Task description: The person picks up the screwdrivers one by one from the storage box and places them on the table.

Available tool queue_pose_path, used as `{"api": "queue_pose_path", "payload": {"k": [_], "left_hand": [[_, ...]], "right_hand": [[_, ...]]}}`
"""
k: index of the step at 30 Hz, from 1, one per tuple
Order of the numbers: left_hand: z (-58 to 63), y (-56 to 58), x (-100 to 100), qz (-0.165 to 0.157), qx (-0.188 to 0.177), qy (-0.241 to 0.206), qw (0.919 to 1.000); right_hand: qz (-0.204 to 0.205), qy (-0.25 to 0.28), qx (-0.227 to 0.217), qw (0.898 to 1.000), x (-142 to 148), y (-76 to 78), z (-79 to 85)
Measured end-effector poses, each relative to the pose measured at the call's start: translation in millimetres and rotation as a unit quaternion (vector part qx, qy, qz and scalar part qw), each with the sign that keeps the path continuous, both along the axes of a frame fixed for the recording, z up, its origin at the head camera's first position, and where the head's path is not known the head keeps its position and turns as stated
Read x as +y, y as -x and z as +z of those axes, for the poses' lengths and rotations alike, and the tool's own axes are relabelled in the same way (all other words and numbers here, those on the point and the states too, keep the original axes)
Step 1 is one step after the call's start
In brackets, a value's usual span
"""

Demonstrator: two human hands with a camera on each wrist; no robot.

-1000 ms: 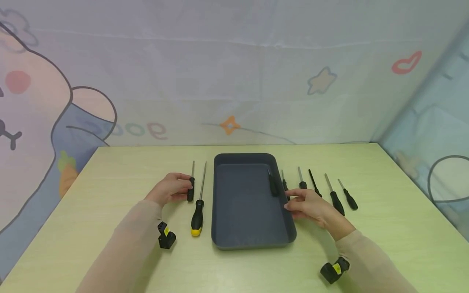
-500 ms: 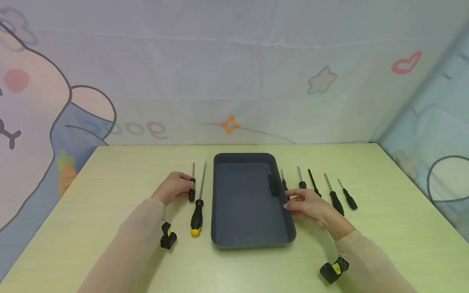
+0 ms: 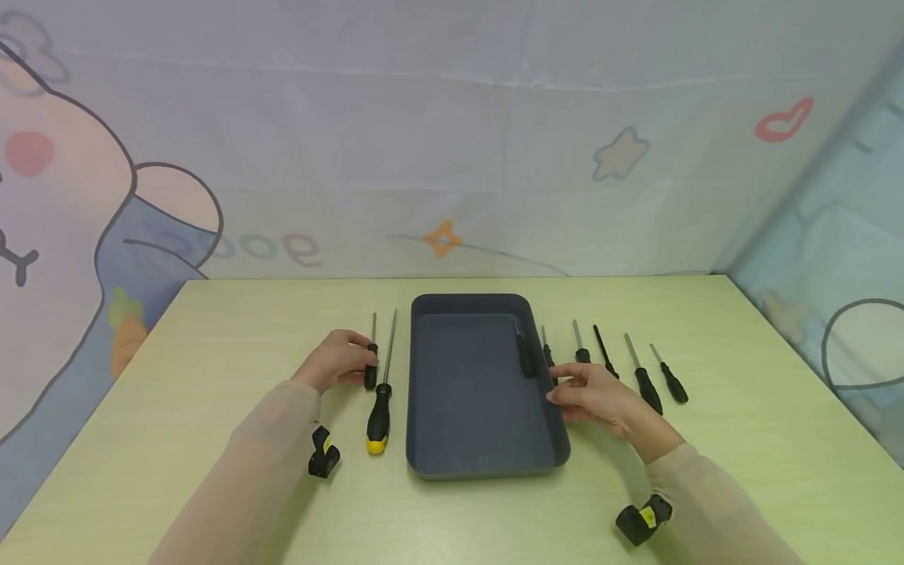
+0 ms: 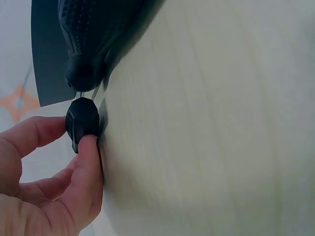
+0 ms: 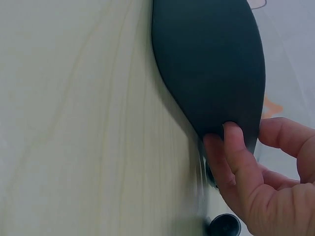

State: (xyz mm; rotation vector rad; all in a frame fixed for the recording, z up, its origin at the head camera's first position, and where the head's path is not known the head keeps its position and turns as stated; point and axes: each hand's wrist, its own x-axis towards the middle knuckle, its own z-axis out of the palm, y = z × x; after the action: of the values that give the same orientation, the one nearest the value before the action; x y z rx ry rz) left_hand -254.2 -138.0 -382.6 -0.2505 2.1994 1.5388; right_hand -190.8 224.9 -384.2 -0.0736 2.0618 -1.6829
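Observation:
In the head view my left hand (image 3: 339, 361) pinches a small black-handled screwdriver (image 3: 371, 377) by its handle, left of the tray. The thumb and index finger close on that handle in the left wrist view. Just right of it lies a longer screwdriver (image 3: 379, 416) with a black and yellow handle. My right hand (image 3: 596, 399) holds the right wall of a dark grey tray (image 3: 480, 474). The right wrist view has the thumb on the tray's outer wall and the index finger at its rim. One black screwdriver (image 3: 526, 357) lies inside the tray, at its right side.
Several more screwdrivers lie right of the tray, including a small black one (image 3: 674, 386) at the far right and a larger one (image 3: 647, 392) beside it. My right hand partly covers some handles. A printed cloth (image 3: 452, 141) hangs behind the light wooden table (image 3: 233, 337).
My left hand has shifted slightly right with the small screwdriver, closer to the longer one. My right hand and the tray have stayed in place.

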Motion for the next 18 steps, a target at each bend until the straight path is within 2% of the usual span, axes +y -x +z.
{"api": "queue_pose_path", "payload": {"k": [11,18], "left_hand": [[1.2,-1.2,-0.9,-0.004,0.005,0.021,0.9998],[3.5,-2.3,-3.1,-0.018,0.009,0.014,0.9997]], "right_hand": [[-0.006,0.003,-0.002,1.000,-1.0,0.4,0.4],[-0.006,0.006,-0.006,1.000,-0.5,1.2,-1.5]]}}
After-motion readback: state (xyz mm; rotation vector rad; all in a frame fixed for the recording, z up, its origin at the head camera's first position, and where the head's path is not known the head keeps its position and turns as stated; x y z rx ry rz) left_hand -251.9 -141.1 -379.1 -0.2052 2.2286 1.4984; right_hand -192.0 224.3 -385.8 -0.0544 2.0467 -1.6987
